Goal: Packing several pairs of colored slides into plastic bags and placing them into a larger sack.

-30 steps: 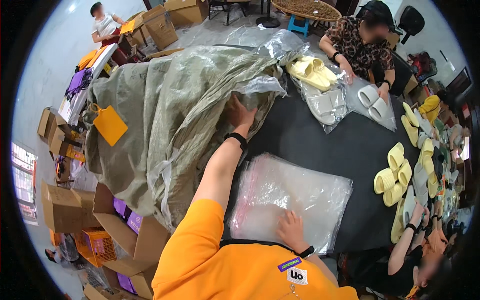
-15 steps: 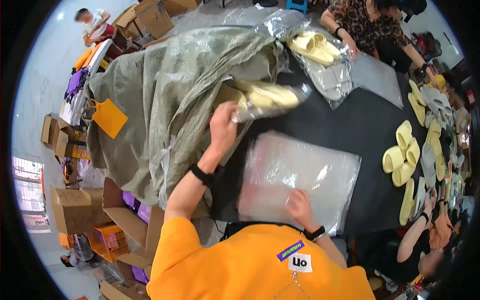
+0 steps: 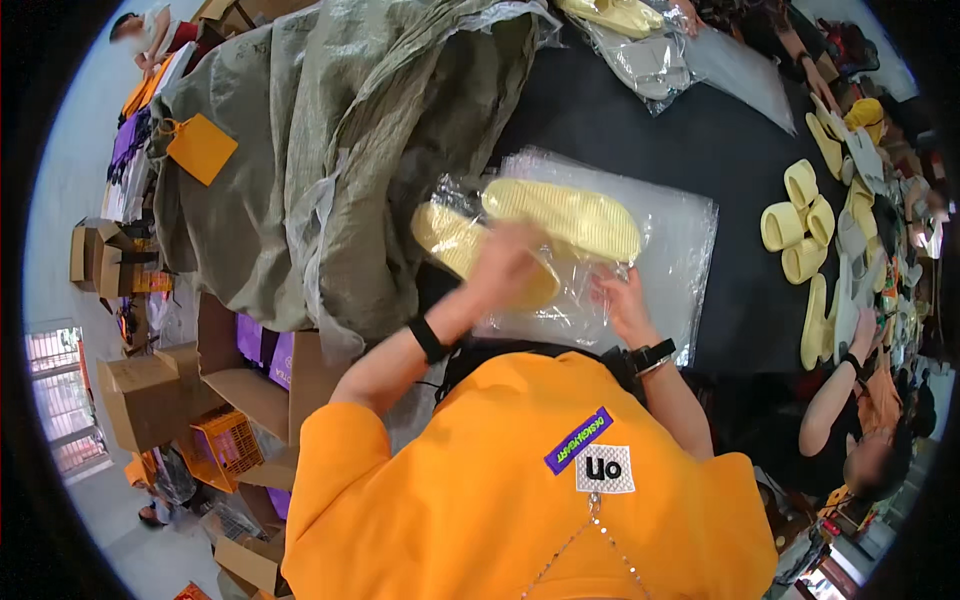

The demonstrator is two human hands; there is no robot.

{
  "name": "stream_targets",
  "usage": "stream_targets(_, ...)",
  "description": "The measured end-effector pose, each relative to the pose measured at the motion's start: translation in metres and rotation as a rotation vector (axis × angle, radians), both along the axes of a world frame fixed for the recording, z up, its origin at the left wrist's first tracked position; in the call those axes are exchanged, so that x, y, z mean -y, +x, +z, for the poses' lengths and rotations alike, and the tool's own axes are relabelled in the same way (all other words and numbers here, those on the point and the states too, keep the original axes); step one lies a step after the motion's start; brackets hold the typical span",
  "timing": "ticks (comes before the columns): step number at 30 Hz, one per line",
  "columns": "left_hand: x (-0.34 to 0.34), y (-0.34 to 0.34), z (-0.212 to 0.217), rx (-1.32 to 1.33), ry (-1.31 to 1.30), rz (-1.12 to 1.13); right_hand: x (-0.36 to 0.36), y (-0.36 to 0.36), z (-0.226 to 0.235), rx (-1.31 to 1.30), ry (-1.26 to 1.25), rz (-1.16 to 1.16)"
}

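Black surface [image 3: 700,150] fills the upper centre of the head view, with a large grey-green woven sack [image 3: 330,130] heaped over its left part and an orange tag [image 3: 200,148] lying on the sack. Cardboard boxes [image 3: 150,400] stand on the floor at the left.

Left hand [image 3: 505,262] is blurred; it rests on a pale yellow slipper wrapped in a clear bag [image 3: 470,250], which lies at the sack's edge. Its fingers appear curled over the slipper, but whether they grip it I cannot tell. A black band sits on the left wrist [image 3: 430,340].

Right hand [image 3: 622,303] lies on a flat clear plastic bag [image 3: 670,240] spread on the surface, fingers extended and pressing the sheet, near its front edge. A second pale yellow slipper [image 3: 565,215], sole ribbed, lies on this flat bag, just beside the first slipper and just above the right hand. A dark watch is on the right wrist [image 3: 652,355].

Further pale yellow slippers [image 3: 795,225] stand in a group at the right of the surface, well apart from both hands. More bagged slippers [image 3: 630,30] lie at the far edge. Another person's arm [image 3: 835,400] reaches onto the surface from the lower right.
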State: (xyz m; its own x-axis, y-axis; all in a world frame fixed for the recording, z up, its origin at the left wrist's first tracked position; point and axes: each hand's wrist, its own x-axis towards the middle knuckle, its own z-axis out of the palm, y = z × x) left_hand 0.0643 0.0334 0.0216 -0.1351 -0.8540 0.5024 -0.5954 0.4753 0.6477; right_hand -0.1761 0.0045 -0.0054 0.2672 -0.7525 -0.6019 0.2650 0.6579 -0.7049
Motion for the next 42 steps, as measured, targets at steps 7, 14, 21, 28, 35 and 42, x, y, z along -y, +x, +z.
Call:
stream_targets(7, 0.024, 0.124, -0.025, -0.236, 0.565, 0.652, 0.008, -0.023, -0.006, 0.126, 0.076, 0.008)
stream_targets(14, 0.034, 0.124, -0.013, -0.683, 0.987, 0.175, 0.036, -0.035, -0.004, 0.165, 0.043, 0.048)
stream_targets(21, 0.02, 0.082, 0.083, -0.743, 0.682, -0.137, 0.041, -0.064, 0.048, 0.197, -0.476, 0.159)
stream_targets(28, 0.002, 0.074, 0.075, -0.289, 0.522, -0.353, 0.034, -0.118, 0.082, -0.223, -0.681, 0.142)
stream_targets(35, -0.023, 0.082, -0.013, 0.125, 0.626, -0.155, 0.0, -0.145, 0.022, -0.43, -0.104, 0.007)
stream_targets(42, 0.006, 0.047, -0.03, -0.186, 0.799, -0.038, 0.008, -0.13, -0.029, -0.839, -0.446, 0.163)
